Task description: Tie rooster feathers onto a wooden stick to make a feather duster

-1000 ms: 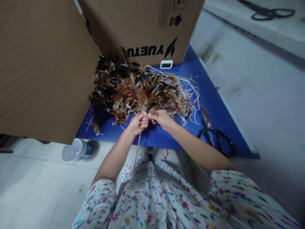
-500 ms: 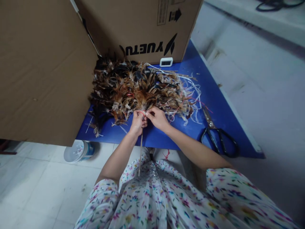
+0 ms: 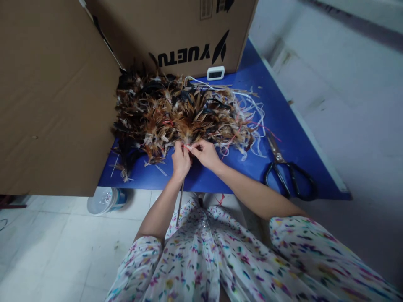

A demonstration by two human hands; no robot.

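Fingers of the left hand (image 3: 181, 162) curl tight around a thin stick (image 3: 180, 205) at the near edge of the feather pile (image 3: 147, 109); the stick's lower end juts toward the lap, its top lost among feathers. Beside them, the right hand (image 3: 204, 154) pinches a red-and-white strand (image 3: 188, 147) between its fingertips. Left of the pile is a cardboard sheet (image 3: 56, 109). Below the pile's left end, a bucket (image 3: 102, 199) sits on the floor (image 3: 63, 247). Behind the pile are a printed carton (image 3: 179, 25) and a small white display (image 3: 215, 73). Right of it, black-handled scissors (image 3: 276, 156) lie on the blue bench (image 3: 242, 170).
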